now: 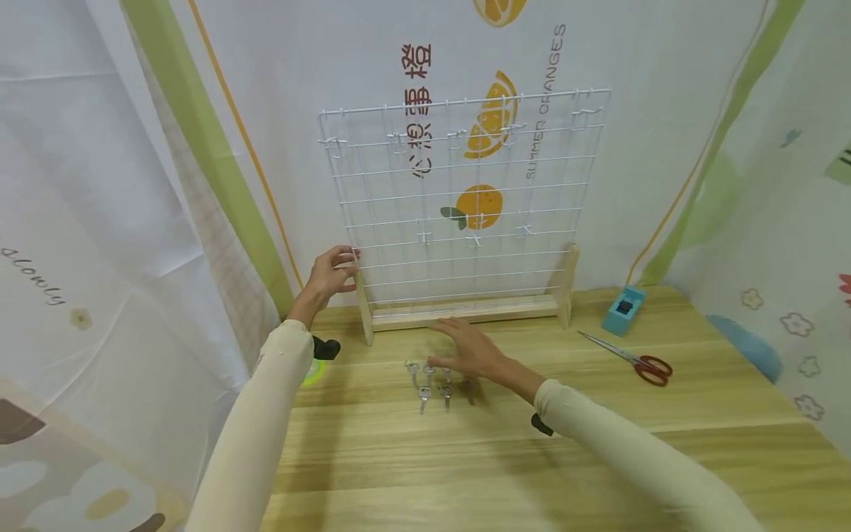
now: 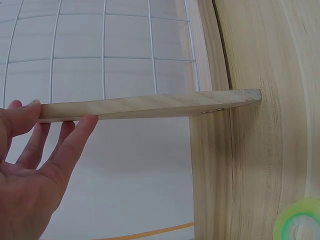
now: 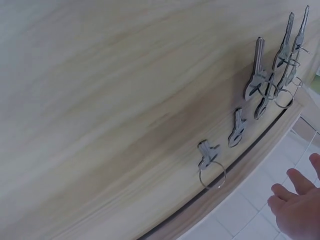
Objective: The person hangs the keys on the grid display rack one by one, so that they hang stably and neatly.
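A white wire grid rack [image 1: 372, 108] stands upright in a pale wooden stand [image 1: 465, 312]. My left hand [image 1: 330, 273] pinches the top of the stand's left wooden upright [image 2: 150, 106], thumb on one side and fingertips on the other. My right hand [image 1: 473, 351] hovers with relaxed, spread fingers over several silver keys [image 1: 424, 399] and holds nothing. On the table before the stand, those keys lie in a group, some with thin metal rings [image 3: 212, 175]. In the right wrist view, the right hand's fingers [image 3: 300, 182] show beyond the keys, near the grid.
White hooks [image 1: 473, 240] hang on the grid in an upper and a lower row. Red-handled scissors [image 1: 654, 369] and a small blue box [image 1: 623, 312] lie to the right. A yellow-green roll of tape [image 2: 285, 220] sits at left. Printed cloth surrounds the wooden table [image 1: 399, 458].
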The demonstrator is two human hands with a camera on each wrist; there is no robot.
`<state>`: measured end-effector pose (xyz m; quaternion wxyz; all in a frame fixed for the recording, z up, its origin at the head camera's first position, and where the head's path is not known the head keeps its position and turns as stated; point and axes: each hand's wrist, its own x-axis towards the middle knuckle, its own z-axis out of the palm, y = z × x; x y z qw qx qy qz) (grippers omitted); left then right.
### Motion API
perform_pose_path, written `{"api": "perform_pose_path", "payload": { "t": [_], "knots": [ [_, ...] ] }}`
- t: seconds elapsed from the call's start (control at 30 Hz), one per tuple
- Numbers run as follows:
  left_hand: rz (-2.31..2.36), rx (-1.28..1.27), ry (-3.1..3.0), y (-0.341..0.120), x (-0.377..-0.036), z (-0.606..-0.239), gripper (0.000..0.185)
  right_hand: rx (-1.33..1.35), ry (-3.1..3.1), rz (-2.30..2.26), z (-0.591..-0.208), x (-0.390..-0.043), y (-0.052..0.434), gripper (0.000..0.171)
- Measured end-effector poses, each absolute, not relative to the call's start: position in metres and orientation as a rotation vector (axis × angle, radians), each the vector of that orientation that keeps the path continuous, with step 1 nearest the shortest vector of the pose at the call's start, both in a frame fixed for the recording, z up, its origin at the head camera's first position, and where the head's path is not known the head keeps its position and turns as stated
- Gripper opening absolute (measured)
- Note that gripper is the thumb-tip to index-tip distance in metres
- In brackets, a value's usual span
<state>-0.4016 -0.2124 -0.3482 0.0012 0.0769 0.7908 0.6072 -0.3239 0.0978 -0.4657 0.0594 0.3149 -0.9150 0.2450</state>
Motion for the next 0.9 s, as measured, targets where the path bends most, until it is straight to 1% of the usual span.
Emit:
{"api": "perform_pose_path", "payload": {
  "t": [0.4, 0.7, 0.9],
  "knots": [
    [1.885, 0.259, 2.448, -0.213, -0.403, -0.343, 0.041, 0.989, -2.671, 0.951, -0.477, -0.330, 0.082, 0.059],
    [1.897, 0.237, 2.399, -0.215, -0.405, -0.342, 0.044, 1.008, -2.705, 0.945, -0.485, -0.335, 0.068, 0.037],
    [1.900, 0.230, 2.406, -0.216, -0.406, -0.344, 0.040, 0.983, -2.764, 0.914, -0.488, -0.337, 0.057, 0.030]
  ]
}}
